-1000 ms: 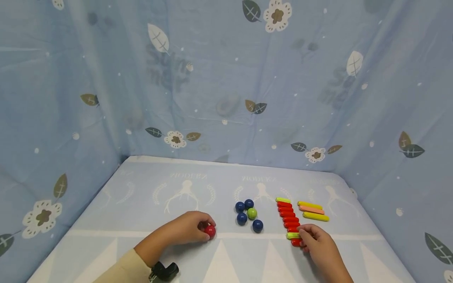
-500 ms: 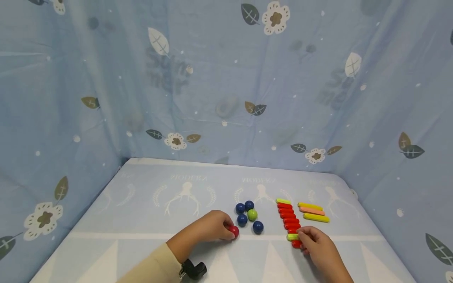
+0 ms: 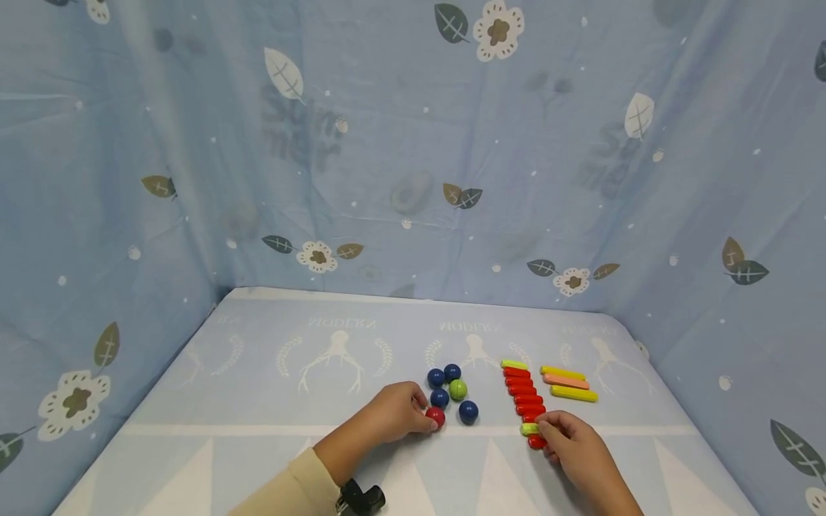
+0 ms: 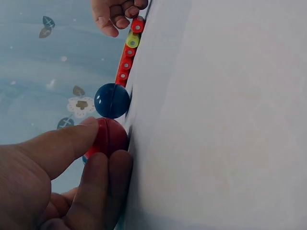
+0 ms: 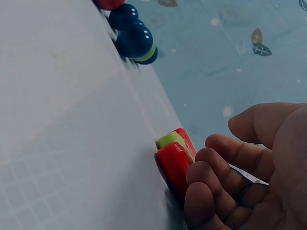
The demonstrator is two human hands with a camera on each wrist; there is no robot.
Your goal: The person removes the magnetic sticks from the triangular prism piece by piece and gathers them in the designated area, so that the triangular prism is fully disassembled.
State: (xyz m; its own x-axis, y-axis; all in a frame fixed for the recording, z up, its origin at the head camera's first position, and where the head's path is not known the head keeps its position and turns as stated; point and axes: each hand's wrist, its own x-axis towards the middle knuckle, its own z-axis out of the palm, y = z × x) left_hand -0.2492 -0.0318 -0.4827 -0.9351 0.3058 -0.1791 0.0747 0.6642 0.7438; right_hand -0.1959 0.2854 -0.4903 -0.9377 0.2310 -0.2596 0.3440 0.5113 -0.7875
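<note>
My left hand (image 3: 401, 412) pinches a red ball (image 3: 435, 418) between thumb and fingers, low at the table. Close beside it are several dark blue balls (image 3: 468, 411) and one green ball (image 3: 457, 389). In the left wrist view a blue ball (image 4: 112, 100) sits right by the red one. My right hand (image 3: 574, 441), fingers loosely curled, lies at the near end of a row of red sticks (image 3: 525, 399). Its fingers are against or very near a red stick (image 5: 173, 165) and a lime stick (image 3: 528, 428); the thumb stands apart from the index finger.
Another lime stick (image 3: 514, 364) tops the row. To its right lie two yellow sticks (image 3: 574, 393) and an orange stick (image 3: 566, 381). A patterned cloth covers the table (image 3: 258, 401); blue curtains (image 3: 387, 158) hang behind and at both sides.
My left hand has moved right with the red ball, bringing it beside the blue balls. My right hand has stayed at the near end of the stick row.
</note>
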